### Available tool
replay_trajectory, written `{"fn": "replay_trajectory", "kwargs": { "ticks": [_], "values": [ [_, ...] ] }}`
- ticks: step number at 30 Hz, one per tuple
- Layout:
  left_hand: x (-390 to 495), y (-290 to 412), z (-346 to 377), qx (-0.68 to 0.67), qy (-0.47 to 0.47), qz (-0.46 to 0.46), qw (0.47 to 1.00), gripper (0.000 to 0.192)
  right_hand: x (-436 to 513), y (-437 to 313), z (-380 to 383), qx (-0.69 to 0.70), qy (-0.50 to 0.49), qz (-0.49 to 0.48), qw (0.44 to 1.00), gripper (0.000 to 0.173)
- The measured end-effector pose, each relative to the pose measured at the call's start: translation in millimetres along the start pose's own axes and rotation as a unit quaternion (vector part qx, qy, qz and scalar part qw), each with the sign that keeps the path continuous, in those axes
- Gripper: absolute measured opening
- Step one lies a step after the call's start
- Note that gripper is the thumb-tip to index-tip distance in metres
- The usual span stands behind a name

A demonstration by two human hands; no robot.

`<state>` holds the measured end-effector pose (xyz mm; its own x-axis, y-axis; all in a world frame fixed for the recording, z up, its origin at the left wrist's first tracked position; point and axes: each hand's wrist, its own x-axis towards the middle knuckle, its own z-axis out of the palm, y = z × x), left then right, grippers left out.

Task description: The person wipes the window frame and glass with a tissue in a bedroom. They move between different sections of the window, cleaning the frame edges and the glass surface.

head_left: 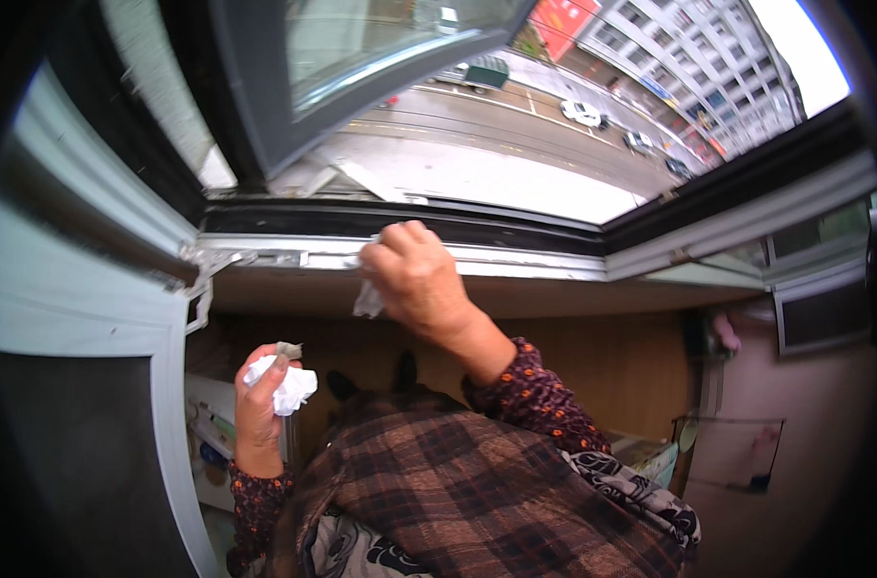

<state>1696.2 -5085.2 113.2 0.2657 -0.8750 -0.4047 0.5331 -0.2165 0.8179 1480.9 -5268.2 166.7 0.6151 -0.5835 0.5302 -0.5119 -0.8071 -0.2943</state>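
My right hand is closed around a crumpled piece of white tissue, part of which hangs below the fingers. It is at the white inner edge of the window frame's bottom rail; whether the tissue touches the rail is hidden by the hand. Lower and to the left, my left hand holds a wad of white tissue. A small greyish, soiled piece sticks out by its fingertips.
An outer window sash stands swung outward over a street far below. A metal hinge arm joins the frame at left, beside an inward-opened screen panel. A wire rack is at lower right.
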Motion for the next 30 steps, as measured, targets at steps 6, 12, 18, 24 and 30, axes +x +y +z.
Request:
{"fn": "replay_trajectory", "kwargs": {
  "ticks": [6, 12, 18, 24, 30],
  "values": [
    [8.6, 0.4, 39.4, 0.045, -0.02, 0.044, 0.998, 0.032, -77.6, 56.9, -74.6, -0.08, 0.043, 0.133, 0.987, 0.014],
    [23.3, -0.3, 73.8, 0.087, -0.038, 0.06, 0.994, 0.032, -163.7, 99.3, -161.7, -0.302, 0.039, 0.258, 0.917, 0.006],
    [28.7, 4.2, 146.5, 0.174, -0.221, 0.019, 0.959, 0.035, -209.6, 80.9, -197.6, 0.022, 0.008, 0.389, 0.921, 0.013],
    [39.8, -36.4, 249.0, 0.261, -0.389, 0.011, 0.884, 0.047, -145.9, 67.6, -137.5, 0.201, 0.115, 0.14, 0.963, 0.027],
    [50.4, -31.0, 293.5, 0.047, -0.29, -0.005, 0.956, 0.039, -184.1, 84.8, -159.2, 0.298, 0.155, 0.261, 0.905, 0.034]
  ]
}}
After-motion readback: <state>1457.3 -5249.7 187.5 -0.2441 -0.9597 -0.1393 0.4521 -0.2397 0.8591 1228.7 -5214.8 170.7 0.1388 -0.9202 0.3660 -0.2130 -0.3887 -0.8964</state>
